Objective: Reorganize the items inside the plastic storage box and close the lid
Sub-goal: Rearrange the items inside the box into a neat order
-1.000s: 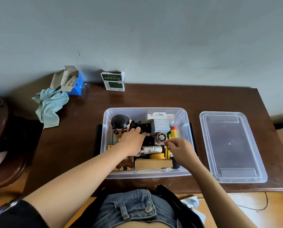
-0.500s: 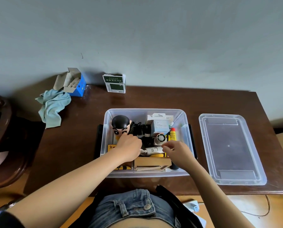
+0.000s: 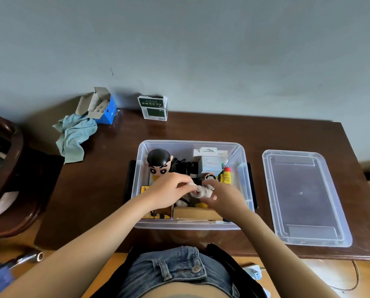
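On a dark wooden desk [image 3: 201, 130], left of the clear storage box [image 3: 191, 226], lie a blue cloth [image 3: 74, 136] and an open blue carton [image 3: 103, 106]. Inside the box, beside a cartoon figurine [image 3: 158, 162], the left hand [image 3: 169, 193] and right hand [image 3: 224, 196] both pinch a small white device [image 3: 201, 191], blurred. Sorting seems underway; next it needs a free slot among crowded items. Right of the box lies the lid [image 3: 304, 196], still off.

Single head view, looking forward-down over desk [image 3: 201, 130]; storage box [image 3: 190, 226] near, wall behind.
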### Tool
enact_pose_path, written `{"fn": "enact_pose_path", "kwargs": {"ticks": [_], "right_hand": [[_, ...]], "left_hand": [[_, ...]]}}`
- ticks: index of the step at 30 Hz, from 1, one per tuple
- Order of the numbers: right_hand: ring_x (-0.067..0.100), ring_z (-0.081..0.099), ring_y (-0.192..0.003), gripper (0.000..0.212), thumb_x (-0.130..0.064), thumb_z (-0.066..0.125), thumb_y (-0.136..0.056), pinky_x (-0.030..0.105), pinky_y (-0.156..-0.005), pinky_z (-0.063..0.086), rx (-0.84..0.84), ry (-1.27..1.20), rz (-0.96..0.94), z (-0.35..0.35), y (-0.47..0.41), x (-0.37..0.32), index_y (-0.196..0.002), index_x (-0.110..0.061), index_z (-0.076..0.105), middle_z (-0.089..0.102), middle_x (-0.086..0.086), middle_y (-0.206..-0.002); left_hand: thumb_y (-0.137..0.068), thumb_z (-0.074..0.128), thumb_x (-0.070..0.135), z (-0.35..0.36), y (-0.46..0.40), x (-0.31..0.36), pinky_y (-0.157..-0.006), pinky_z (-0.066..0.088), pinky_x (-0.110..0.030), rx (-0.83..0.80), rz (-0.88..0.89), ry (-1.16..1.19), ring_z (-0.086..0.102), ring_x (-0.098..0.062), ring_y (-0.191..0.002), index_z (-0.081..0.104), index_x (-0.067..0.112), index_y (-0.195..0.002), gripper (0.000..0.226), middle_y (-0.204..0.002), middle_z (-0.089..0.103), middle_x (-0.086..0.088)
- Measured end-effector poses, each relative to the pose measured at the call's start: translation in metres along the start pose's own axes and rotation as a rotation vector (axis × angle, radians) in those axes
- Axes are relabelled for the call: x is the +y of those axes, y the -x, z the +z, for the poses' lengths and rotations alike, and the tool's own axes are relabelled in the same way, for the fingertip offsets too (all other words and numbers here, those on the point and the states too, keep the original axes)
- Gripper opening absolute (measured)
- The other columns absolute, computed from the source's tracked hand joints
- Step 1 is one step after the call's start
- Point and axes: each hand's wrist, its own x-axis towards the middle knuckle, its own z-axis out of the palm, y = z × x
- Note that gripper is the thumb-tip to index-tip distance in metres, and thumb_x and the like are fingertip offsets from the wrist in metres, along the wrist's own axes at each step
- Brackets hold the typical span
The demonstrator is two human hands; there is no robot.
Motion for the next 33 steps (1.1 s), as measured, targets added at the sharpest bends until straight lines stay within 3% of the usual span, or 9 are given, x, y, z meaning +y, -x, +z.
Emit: {"fn": "enact_pose_path", "kwargs": {"ticks": [5,10,13,18,21,23,25,29,33], "right_hand": [[0.015,0.062,-0.081,0.029,-0.051,0.056,-0.085,0.028,-0.060,0.044,0.023,0.034,-0.070,0.015,0.001,-0.003,-0.110,-0.035,0.058,0.068,-0.007,-0.084],[0.019,0.057,-0.069,0.018,-0.043,0.055,-0.082,0.026,-0.047,0.033,0.069,0.054,-0.050,0.017,0.003,0.006,-0.098,-0.035,0.052,0.065,-0.004,-0.075],[0.011,0.050,-0.061,0.022,-0.043,0.058,-0.081,0.024,-0.046,0.036,0.118,0.038,-0.012,0.014,0.010,0.017,-0.102,-0.038,0.054,0.065,-0.008,-0.073],[0.011,0.052,-0.063,0.026,-0.044,0.057,-0.082,0.020,-0.045,0.029,0.170,0.118,-0.012,0.007,0.018,0.025,-0.108,-0.040,0.056,0.060,-0.010,-0.073],[0.017,0.063,-0.077,0.028,-0.042,0.056,-0.084,0.023,-0.053,0.038,0.155,0.164,0.008,0.004,0.018,0.026,-0.111,-0.034,0.058,0.068,-0.006,-0.082],[0.019,0.064,-0.078,0.028,-0.041,0.055,-0.084,0.024,-0.058,0.043,0.149,0.177,0.029,0.003,0.018,0.026,-0.110,-0.031,0.059,0.068,-0.004,-0.081],[0.019,0.063,-0.077,0.028,-0.042,0.055,-0.084,0.025,-0.059,0.045,0.151,0.183,0.034,0.002,0.018,0.025,-0.110,-0.030,0.059,0.068,-0.004,-0.080],[0.019,0.063,-0.074,0.028,-0.042,0.055,-0.085,0.024,-0.057,0.043,0.164,0.172,0.028,0.003,0.019,0.025,-0.110,-0.030,0.058,0.067,-0.003,-0.079],[0.018,0.062,-0.074,0.026,-0.041,0.053,-0.085,0.025,-0.058,0.044,0.180,0.138,0.012,0.005,0.022,0.027,-0.109,-0.031,0.057,0.068,-0.004,-0.078]], "left_hand": [[-0.097,0.051,0.031,0.010,0.010,0.000,-0.067,0.038,-0.015,-0.037,0.015,0.063,0.055,0.000,-0.072,0.067,0.027,-0.083,0.022,-0.072,0.060,0.020],[-0.101,0.034,0.038,0.006,0.010,0.001,-0.093,0.047,-0.026,0.107,-0.166,0.250,0.061,-0.002,-0.098,0.059,0.031,-0.111,0.028,-0.099,0.067,0.010],[-0.103,0.033,0.031,-0.001,0.005,-0.003,-0.086,0.052,-0.043,0.131,-0.223,-0.112,0.065,-0.018,-0.094,0.058,0.024,-0.120,0.031,-0.102,0.069,0.001],[-0.097,0.045,0.014,0.005,-0.009,0.000,-0.082,0.052,-0.030,-0.051,-0.202,-0.593,0.063,-0.017,-0.100,0.065,0.018,-0.120,0.030,-0.113,0.068,-0.001],[-0.091,0.050,0.004,0.016,-0.020,0.011,-0.065,0.042,-0.030,-0.149,-0.203,-0.876,0.057,-0.019,-0.070,0.067,0.011,-0.090,0.018,-0.084,0.066,-0.005],[-0.086,0.051,-0.003,0.023,-0.031,0.018,-0.062,0.032,-0.031,-0.204,-0.236,-1.003,0.040,-0.017,-0.054,0.049,0.011,-0.066,0.025,-0.077,0.063,-0.007],[-0.084,0.052,-0.007,0.029,-0.041,0.020,-0.059,0.032,-0.031,-0.244,-0.268,-1.047,0.049,-0.022,-0.062,0.046,0.012,-0.068,0.025,-0.085,0.065,-0.009],[-0.085,0.055,-0.004,0.041,-0.054,0.014,-0.055,0.035,-0.027,-0.336,-0.354,-1.083,0.063,-0.028,-0.092,0.061,0.013,-0.091,0.018,-0.099,0.067,-0.006],[-0.088,0.057,0.004,0.052,-0.060,0.000,-0.070,0.037,-0.030,-0.354,-0.377,-1.161,0.058,-0.027,-0.108,0.063,0.012,-0.110,0.024,-0.112,0.065,-0.005]]}}
